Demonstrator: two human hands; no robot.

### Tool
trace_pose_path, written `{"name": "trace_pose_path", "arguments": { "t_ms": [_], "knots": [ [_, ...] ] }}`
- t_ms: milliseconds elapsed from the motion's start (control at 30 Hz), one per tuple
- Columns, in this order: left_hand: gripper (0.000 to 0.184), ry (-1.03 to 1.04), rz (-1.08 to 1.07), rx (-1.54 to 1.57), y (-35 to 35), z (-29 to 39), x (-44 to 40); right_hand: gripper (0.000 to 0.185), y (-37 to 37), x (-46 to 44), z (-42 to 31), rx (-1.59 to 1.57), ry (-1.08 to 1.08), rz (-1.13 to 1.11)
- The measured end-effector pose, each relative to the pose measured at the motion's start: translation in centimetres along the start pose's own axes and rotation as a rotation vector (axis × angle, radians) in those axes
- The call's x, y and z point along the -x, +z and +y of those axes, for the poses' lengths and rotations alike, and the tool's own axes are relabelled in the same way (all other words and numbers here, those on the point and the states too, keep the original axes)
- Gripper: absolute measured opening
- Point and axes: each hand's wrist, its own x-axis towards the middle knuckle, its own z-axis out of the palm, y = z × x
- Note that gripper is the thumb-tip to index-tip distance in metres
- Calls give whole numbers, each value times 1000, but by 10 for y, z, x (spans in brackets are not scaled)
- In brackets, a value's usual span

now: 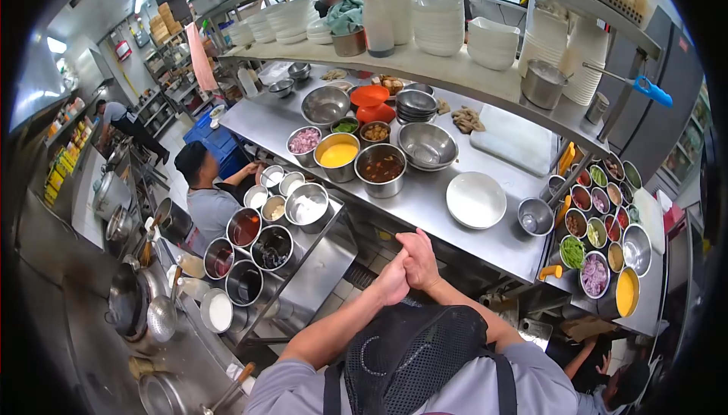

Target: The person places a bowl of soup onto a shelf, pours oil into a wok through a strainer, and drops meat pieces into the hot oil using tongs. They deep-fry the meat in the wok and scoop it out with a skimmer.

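My left hand (391, 281) and my right hand (422, 261) are pressed together in front of my apron, over the gap before the steel counter. The fingers of both hands are closed against each other, and nothing shows between them. Part of the left fingers is hidden by the right hand. Beyond them on the counter, a wide white bowl (476, 200) is nearest. Close by stand a steel pot of brown sauce (381, 170) and a pot of yellow liquid (337, 156).
A shelf (485, 80) with stacked white bowls spans the counter (254, 115). A side table at left carries several pots, including one of white powder (306, 204). At right stand tubs of chopped vegetables (594, 274). A co-worker (205, 195) works at left; another person (618, 388) is low at right.
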Motion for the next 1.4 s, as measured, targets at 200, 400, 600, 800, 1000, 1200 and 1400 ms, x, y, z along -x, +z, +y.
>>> {"name": "trace_pose_path", "arguments": {
  "t_ms": [200, 400, 600, 800, 1000, 1200, 1400],
  "knots": [
    [58, 335, -146, -573, 53, -11, -25, 58, -41, 14, 59, -147, 331, 67],
    [39, 854, -364, -1432, 81, -29, -54, 64, -52, 51, 89, -1466, 1257, 280],
    [42, 824, -425, -1574, 43, -45, -87, 56, -62, 58, 68, -1948, 870, -33],
    [64, 874, -412, -1490, 37, -37, -88, 61, -65, 39, 35, -1595, 1138, 285],
    [66, 880, -328, -1530, 2, -22, -84, 58, -40, 26, 18, -1636, 1012, 458],
    [77, 453, 331, -1230, -69, 7, -87, 76, -7, -20, -36, -1256, 1089, 13],
    [70, 488, 102, -830, -77, 37, -42, 77, 67, -46, -38, -1029, 993, 80]
  ]
}}
